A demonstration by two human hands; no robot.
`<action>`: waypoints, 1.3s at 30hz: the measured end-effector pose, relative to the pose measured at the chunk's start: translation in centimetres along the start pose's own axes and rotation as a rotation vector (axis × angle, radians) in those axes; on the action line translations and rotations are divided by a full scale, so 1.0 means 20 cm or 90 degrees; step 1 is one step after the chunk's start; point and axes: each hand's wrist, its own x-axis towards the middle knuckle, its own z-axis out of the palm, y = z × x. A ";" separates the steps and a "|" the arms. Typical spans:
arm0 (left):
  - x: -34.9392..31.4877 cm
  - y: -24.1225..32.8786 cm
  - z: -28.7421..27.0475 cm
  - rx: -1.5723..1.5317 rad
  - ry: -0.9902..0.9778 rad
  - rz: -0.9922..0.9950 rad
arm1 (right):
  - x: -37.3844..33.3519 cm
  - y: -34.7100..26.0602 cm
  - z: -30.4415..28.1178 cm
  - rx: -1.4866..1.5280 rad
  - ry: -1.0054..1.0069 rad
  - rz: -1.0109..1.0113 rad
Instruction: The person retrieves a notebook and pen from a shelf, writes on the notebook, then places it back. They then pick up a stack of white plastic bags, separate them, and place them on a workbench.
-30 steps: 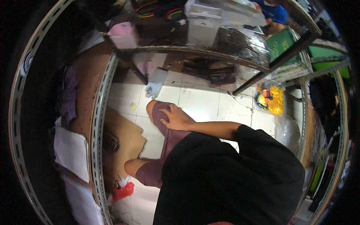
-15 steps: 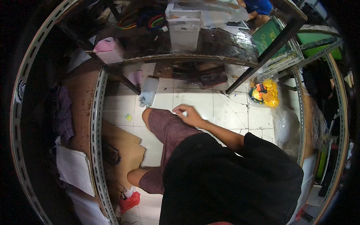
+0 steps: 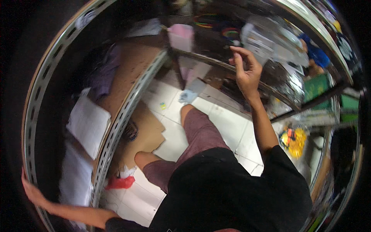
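At the far left my left hand (image 3: 35, 194), somewhat blurred, lies against the slotted metal rail (image 3: 30, 127) of a rack, its fingers stretched along the outer edge. My right hand (image 3: 248, 73) is raised in front of a dark table (image 3: 210, 42). Its fingers are half bent, thumb and forefinger apart, and no held thing shows between them. Just beyond those fingertips lies a small white object (image 3: 236, 43), beside coloured bands (image 3: 230, 32). Translucent plastic bins (image 3: 259, 43) stand farther right on the table. A pink box (image 3: 181, 36) is at its left corner.
Folded white sheets (image 3: 89, 125) and dark cloth (image 3: 104, 71) lie on the left rack. Flattened cardboard (image 3: 148, 133), a red plastic bag (image 3: 120, 182) and a clear container (image 3: 192, 91) are on the tiled floor. A yellow bundle (image 3: 295, 145) sits at right, below green boards (image 3: 317, 91).
My view has swung left, so the table appears farther right. My right hand has risen from beside my knee to the table. My left hand has come into view at the rack rail.
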 end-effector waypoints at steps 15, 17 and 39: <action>-0.06 0.42 -0.11 0.023 0.081 -0.185 | 0.49 0.45 0.26 -0.375 -0.058 -0.107; -0.08 0.39 -0.12 0.048 0.101 -0.196 | 0.51 0.53 0.35 -0.352 -0.184 0.005; -0.13 0.61 -0.14 -0.011 0.308 0.026 | -1.03 -0.87 2.12 0.057 -0.711 -0.480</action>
